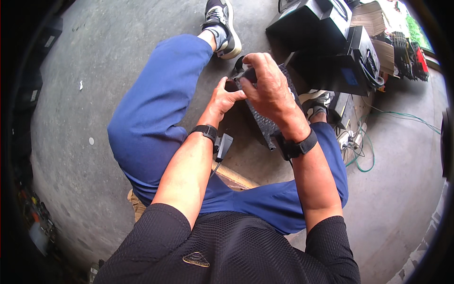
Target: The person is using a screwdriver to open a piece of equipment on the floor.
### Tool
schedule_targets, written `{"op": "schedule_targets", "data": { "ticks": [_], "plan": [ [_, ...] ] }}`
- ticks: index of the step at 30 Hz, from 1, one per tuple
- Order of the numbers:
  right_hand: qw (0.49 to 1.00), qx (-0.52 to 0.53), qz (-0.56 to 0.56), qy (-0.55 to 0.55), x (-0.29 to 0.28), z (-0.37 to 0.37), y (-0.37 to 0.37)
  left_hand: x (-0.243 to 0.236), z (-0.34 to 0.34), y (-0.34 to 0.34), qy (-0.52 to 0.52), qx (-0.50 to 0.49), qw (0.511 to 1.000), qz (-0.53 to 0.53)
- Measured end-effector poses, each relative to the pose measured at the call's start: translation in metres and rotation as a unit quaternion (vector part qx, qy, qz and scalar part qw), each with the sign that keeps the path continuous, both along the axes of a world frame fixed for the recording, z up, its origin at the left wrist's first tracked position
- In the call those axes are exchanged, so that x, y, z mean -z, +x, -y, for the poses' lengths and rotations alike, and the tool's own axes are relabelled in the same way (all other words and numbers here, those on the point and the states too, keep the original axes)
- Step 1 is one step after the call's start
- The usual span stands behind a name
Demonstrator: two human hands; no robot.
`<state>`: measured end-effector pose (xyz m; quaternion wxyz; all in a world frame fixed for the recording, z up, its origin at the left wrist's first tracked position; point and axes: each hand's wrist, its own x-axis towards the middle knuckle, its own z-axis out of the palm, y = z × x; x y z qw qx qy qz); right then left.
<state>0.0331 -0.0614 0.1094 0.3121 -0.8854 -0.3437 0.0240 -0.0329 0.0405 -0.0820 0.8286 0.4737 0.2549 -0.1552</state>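
Observation:
Between my knees stands a dark box-like thing with a speckled grey-black panel (266, 127); its kind I cannot make out. My right hand (272, 90) is bent over its upper end, fingers and thumb closed on a small dark rounded piece (249, 75). Close by on the left, my left hand (223, 100) has thumb and forefinger curved around the dark edge of the same area. What lies in its grip is mostly hidden. A black strap with a small grey device (224, 146) sits on my left wrist, and another black strap (302, 146) on my right.
Large black box-shaped machines (347, 61) stand at the far right, with flattened cardboard (369, 19) behind them. Green cable (372, 161) and a white plug strip (349, 139) lie on the concrete floor (85, 156) beside my right leg. Under me is a wooden edge (231, 177).

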Motion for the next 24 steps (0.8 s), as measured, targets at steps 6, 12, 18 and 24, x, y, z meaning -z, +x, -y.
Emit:
{"op": "schedule_targets", "data": {
  "ticks": [6,12,18,24],
  "plan": [
    [0.999,0.04,-0.025,-0.01,-0.003,0.001,-0.006,-0.008,0.0,0.002,-0.001,0.006,1.0,-0.017],
    [0.998,0.032,-0.031,-0.037,-0.004,0.001,-0.004,0.001,-0.004,0.0,0.003,0.009,1.0,-0.005],
    [0.999,0.033,-0.03,-0.029,-0.006,0.0,-0.006,0.006,-0.001,0.0,0.02,0.01,1.0,-0.008],
    [0.999,0.03,-0.018,-0.006,-0.004,0.006,-0.002,-0.02,-0.002,0.001,0.029,0.003,0.999,-0.011]
  ]
}}
